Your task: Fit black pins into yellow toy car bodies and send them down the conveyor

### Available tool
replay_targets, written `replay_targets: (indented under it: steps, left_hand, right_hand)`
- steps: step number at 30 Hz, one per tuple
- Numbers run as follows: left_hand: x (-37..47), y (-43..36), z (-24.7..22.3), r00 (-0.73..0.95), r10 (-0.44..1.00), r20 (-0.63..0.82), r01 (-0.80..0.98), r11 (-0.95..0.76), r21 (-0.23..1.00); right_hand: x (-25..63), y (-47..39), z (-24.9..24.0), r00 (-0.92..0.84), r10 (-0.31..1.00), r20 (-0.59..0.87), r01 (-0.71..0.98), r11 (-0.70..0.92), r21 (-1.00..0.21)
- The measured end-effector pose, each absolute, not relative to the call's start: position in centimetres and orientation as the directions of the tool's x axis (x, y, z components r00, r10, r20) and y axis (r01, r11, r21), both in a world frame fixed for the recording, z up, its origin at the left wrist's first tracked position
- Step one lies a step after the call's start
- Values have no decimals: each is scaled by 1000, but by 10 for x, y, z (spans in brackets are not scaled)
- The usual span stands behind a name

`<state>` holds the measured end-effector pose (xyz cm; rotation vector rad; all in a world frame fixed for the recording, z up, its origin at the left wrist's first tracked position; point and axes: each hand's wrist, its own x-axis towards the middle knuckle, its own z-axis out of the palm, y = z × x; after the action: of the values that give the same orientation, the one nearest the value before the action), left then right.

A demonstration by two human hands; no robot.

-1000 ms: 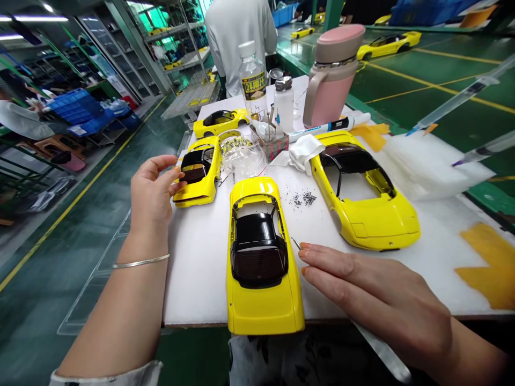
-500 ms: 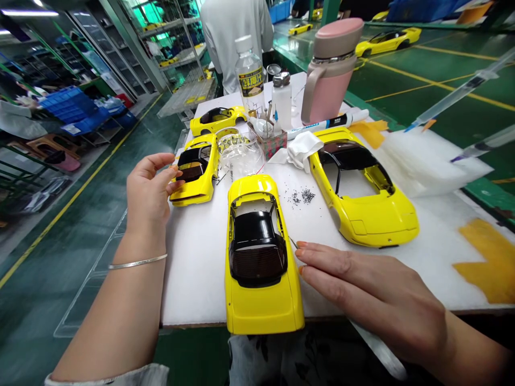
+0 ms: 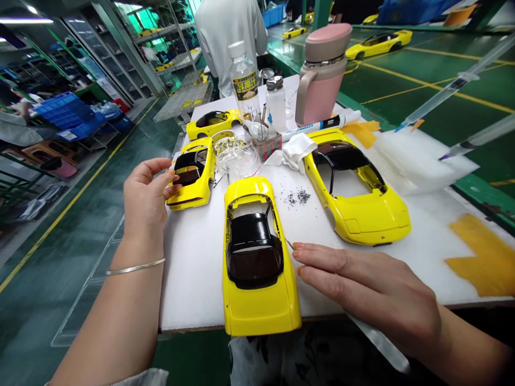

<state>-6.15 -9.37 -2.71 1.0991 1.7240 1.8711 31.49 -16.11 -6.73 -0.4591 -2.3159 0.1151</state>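
Head view: the right hand [image 3: 366, 289] has its fingers pressed together on a thin metal tool [image 3: 380, 343], and the pointy tip pokes out in front. That tip is right by the side of the middle car [image 3: 259, 257], a yellow shell with a black roof; I can't tell if it touches. The middle car sits at the near edge of the white table [image 3: 193, 289], and its end sticks out a bit over the edge. The left hand [image 3: 148, 198] has bent fingers at the side of the left car [image 3: 193, 194]; I can't tell if they pinch it. Tiny black bits [image 3: 302, 197] lie between the middle car and the right car [image 3: 362, 214]. A white cloth [image 3: 298, 150] touches the right car. Behind the middle car is some clear plastic [image 3: 241, 158], then a little box [image 3: 270, 146] full of small tools. Farther back stand a bottle [image 3: 245, 88] and a pink cup [image 3: 324, 91]. Past them is a person in a gray shirt [image 3: 229, 37].
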Motion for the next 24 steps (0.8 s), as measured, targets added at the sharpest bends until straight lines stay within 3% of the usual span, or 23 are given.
replay_targets:
  steps: [9,16,24]
  left_hand:
    - [-60,-94,-27,-624,722,300,249,-180,952]
    - [-60,-97,-28,-564,714,414,368,-231,900]
    - [-57,-99,-26,-541,706,457,417,-247,875]
  right_hand:
    - [311,-159,-63,-612,355,707,255,934,-249]
    - [313,-158,-63,-588,424,689,270,906,-326]
    - [312,-158,-62,-565,433,702,279,901,-331]
